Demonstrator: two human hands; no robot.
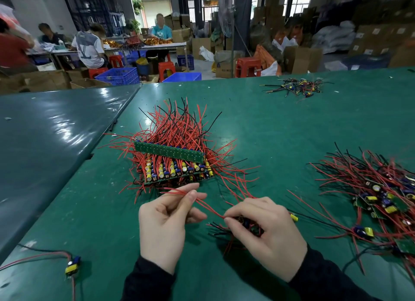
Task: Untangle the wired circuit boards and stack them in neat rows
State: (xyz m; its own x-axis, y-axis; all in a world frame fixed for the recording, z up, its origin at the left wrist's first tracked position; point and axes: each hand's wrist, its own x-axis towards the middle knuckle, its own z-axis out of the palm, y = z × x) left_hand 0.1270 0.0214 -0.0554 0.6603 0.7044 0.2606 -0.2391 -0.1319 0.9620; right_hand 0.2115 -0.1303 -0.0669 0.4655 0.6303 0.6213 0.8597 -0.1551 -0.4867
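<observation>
A stack of green circuit boards with yellow and blue parts lies in rows in the middle of the green table, its red and black wires fanning out behind. A tangled pile of wired boards lies at the right. My right hand grips a small wired circuit board near the front. My left hand pinches that board's red wires between thumb and fingers, stretched out to the left.
A single wired board lies at the front left. A small heap of wired parts sits at the far right of the table. Another table joins on the left. Several people work at benches beyond, among boxes, crates and stools.
</observation>
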